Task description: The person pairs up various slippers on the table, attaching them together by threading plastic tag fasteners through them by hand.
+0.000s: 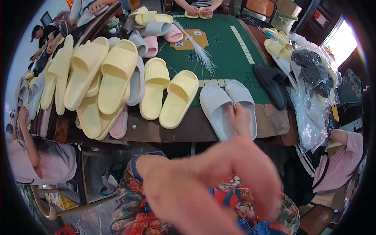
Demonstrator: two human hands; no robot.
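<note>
Two pale grey ribbed foam slippers point(227, 107) lie side by side at the near edge of the bench point(184, 131), soft and rounded. The right hand point(239, 119) rests between them, its grip loosely curled, fingertips touching the right slipper's strap. The left hand's grip cannot be told; only a blurred forearm shows. Yellow slippers point(168, 94) lie just left; green felt point(223, 51) stretches beyond.
</note>
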